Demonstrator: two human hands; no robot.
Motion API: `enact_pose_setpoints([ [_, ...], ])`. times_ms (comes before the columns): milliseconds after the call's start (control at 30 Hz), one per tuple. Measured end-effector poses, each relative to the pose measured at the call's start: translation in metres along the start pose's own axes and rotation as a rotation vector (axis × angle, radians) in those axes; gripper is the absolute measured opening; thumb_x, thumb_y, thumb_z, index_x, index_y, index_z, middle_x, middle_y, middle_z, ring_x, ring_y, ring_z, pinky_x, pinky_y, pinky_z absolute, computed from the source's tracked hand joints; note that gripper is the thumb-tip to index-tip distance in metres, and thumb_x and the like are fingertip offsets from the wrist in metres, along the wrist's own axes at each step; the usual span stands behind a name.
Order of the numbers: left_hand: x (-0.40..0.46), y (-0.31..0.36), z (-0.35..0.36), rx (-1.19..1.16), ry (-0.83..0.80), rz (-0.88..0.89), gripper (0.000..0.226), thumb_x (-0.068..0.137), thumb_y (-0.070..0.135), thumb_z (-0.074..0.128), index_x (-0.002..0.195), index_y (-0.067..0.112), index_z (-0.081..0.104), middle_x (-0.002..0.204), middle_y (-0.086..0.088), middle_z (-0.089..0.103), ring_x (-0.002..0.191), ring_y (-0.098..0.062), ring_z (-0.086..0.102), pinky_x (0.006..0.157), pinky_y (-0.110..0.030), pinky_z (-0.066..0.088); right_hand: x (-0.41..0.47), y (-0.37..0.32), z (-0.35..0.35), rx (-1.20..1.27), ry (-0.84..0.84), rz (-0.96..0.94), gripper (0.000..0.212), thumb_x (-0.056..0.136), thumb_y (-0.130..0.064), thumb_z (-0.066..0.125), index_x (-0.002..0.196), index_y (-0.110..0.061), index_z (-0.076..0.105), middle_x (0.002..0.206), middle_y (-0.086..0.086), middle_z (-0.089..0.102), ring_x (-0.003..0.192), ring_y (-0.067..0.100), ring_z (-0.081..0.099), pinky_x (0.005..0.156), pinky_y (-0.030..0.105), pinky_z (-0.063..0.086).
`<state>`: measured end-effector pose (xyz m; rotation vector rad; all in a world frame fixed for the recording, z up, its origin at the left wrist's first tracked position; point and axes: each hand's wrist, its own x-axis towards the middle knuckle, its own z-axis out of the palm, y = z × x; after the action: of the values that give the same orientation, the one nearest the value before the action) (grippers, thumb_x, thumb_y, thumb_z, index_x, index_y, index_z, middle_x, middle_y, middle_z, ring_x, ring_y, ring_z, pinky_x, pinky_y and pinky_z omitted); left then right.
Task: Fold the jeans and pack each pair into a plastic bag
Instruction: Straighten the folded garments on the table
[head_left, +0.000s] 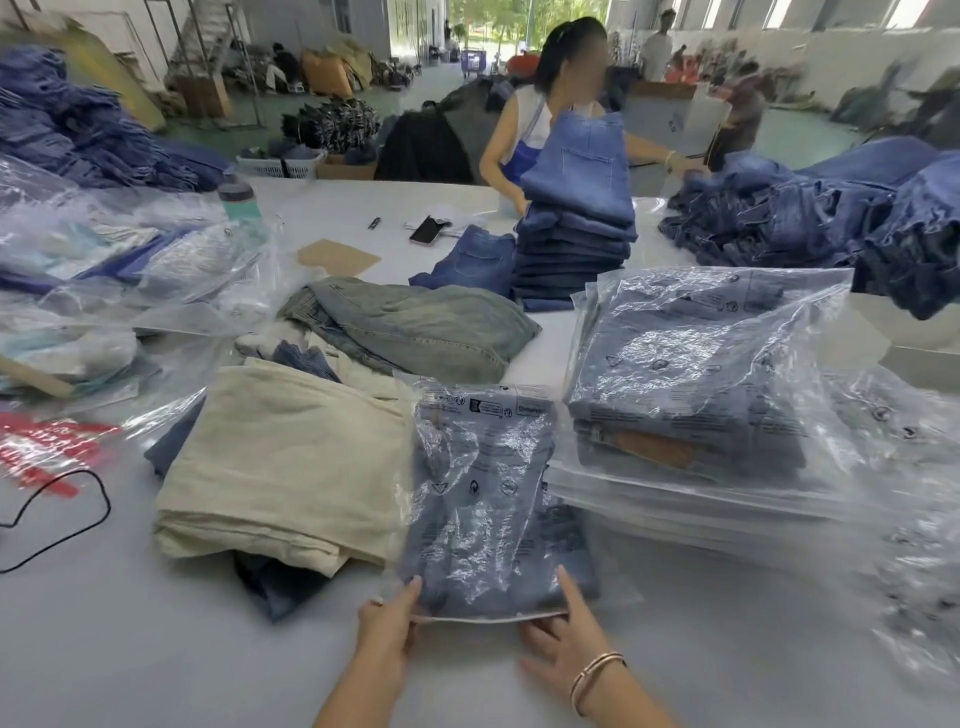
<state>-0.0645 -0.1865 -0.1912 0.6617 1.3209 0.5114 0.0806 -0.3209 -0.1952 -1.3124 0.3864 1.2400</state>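
Holding a bagged pair of jeans (488, 499) at its near edge, a worker's two hands meet at the front of a white surface (727, 670). The left hand (387, 626) pinches the bag's open lip at the near left corner, thumb on top. The right hand (563, 639), a bracelet (592, 675) on its wrist, lies with fingers spread and straight, the forefinger pressing on the bag's near right corner. The plastic bag (467, 415) lies flat with folded blue denim inside, its printed flap at the far end.

Just right of it rises a stack of bagged jeans (696, 374). To its left, touching, lies folded beige cloth (280, 462), with grey-green jeans (415, 327) beyond. Farther back stands a pile of folded blue jeans (574, 244), where a second person (524, 124) works across the surface. A phone (426, 229) lies near that pile. Loose jeans (841, 223) are heaped at far right, and more bags (104, 270) cover the left side.
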Motion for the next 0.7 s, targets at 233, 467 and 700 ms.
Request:
enact_pose_setpoints([
  [233,-0.018,0.023,0.001,0.071,-0.287,-0.248,0.011,0.077,0.0,0.05,0.074,0.009,0.056,0.047,-0.003,0.048,0.029,-0.01,0.038,0.03,-0.012,0.031,0.004,-0.033,0.017,0.237,-0.023,0.012,0.037,0.08,-0.031,0.068,0.099,0.001,0.065,0.08,0.021,0.072,0.062,0.033,0.07,0.05,0.036,0.057],
  [467,-0.031,0.057,-0.004,-0.218,-0.456,-0.128,0.028,0.08,0.034,0.059,0.102,0.017,0.067,0.104,-0.014,0.071,0.1,-0.04,0.064,0.083,-0.054,0.052,-0.032,-0.07,0.086,0.093,-0.137,-0.206,0.017,0.083,-0.011,0.066,0.094,0.001,0.068,0.085,0.016,0.072,0.072,0.028,0.068,0.063,0.033,0.057],
  [700,-0.079,0.128,0.01,-0.526,-0.568,0.284,0.032,0.078,0.01,0.044,0.076,0.018,0.075,0.078,-0.009,0.073,0.065,-0.019,0.07,0.06,-0.03,0.058,-0.088,-0.109,0.135,0.141,-0.367,-0.356,0.031,0.084,-0.011,0.063,0.109,0.008,0.064,0.097,0.022,0.065,0.073,0.028,0.062,0.068,0.035,0.051],
])
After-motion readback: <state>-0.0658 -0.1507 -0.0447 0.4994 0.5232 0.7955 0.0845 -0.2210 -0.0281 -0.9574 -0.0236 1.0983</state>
